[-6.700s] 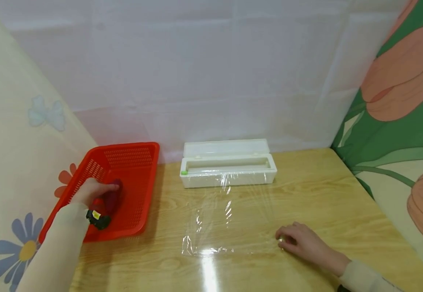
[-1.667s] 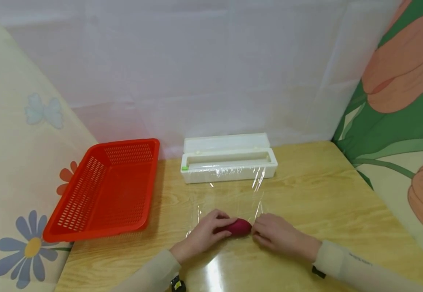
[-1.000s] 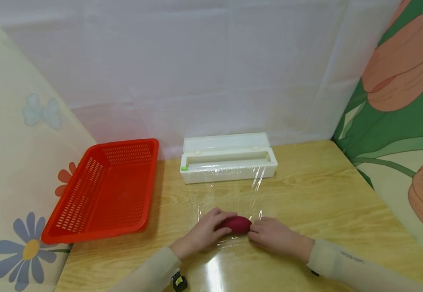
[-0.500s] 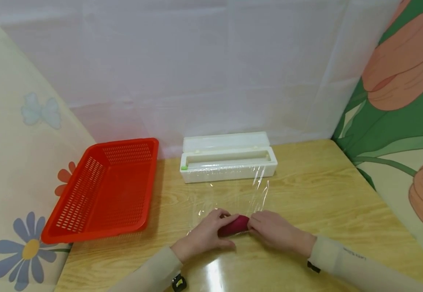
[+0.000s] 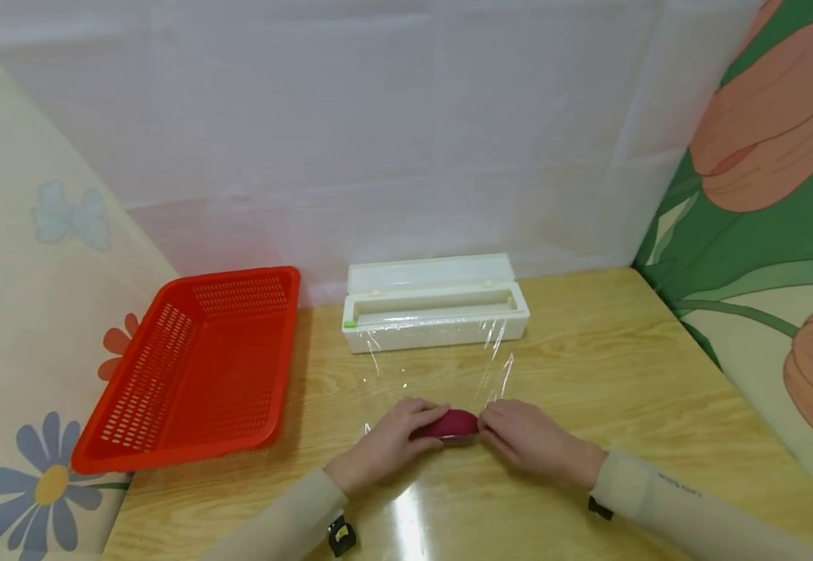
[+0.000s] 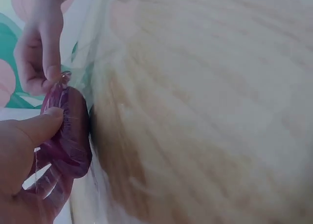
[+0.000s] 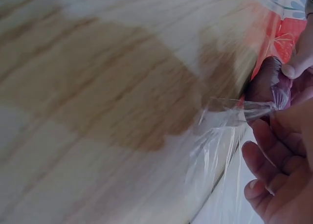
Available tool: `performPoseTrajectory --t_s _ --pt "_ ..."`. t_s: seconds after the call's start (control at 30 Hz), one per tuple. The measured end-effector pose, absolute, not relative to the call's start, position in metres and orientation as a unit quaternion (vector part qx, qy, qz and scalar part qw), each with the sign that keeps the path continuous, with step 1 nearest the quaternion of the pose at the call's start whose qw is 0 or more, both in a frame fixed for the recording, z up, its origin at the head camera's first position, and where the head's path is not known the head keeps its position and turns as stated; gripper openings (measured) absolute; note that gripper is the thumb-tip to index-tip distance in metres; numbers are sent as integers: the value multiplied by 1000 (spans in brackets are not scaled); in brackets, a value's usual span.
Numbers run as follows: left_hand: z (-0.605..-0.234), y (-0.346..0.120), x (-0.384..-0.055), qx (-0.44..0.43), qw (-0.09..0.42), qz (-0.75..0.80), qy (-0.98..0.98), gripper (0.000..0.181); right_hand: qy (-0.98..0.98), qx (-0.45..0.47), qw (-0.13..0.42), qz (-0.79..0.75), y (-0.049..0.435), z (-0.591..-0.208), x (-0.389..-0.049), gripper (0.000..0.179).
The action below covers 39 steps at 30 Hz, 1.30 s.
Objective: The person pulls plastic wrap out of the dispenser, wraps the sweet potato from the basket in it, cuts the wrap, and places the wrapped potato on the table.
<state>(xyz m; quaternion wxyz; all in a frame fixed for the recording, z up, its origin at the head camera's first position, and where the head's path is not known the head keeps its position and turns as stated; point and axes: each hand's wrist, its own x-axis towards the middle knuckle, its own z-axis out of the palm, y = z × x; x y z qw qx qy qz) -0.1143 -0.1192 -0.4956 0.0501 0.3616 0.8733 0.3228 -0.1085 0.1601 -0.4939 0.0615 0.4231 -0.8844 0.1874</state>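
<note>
A purple-red, oblong vegetable that looks like a sweet potato lies crosswise near the front of the table, with clear cling film around it. My left hand holds its left part, thumb on the near side. In the left wrist view the film sits tight and wrinkled over the vegetable. At the other end my right hand pinches gathered film; in the right wrist view that film is bunched at the tip. From there the sheet runs back to the white cling film box, its lid raised.
A red plastic basket stands on the left of the wooden table. The box has a small green piece at its left end. A white cloth hangs behind, with patterned cloths at both sides.
Earlier my left hand was in the basket on the vegetable; it then came onto the film. Lately the film has been brought round it, and my right hand pinches the right end.
</note>
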Motion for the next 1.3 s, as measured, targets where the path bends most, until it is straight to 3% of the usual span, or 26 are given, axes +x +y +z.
performPoseTrajectory --t_s 0.47,0.6,0.73,0.9,1.07,1.3 --pt "-498 -122 -140 349 100 348 864 45 -905 386 82 157 156 -489 -120 4" --pt "-498 -124 -146 345 126 361 857 44 -898 387 132 165 151 -484 -121 6" --pt "-496 -124 -149 338 147 367 854 44 -862 442 201 148 146 -482 -120 28" --pt "-497 -120 -149 348 121 363 856 41 -852 473 218 54 139 -485 -113 52" --pt "-503 -116 -145 339 68 338 875 38 -871 452 191 17 136 -488 -110 54" --pt "-506 -113 -147 297 37 347 889 33 -883 437 171 29 135 -491 -117 56"
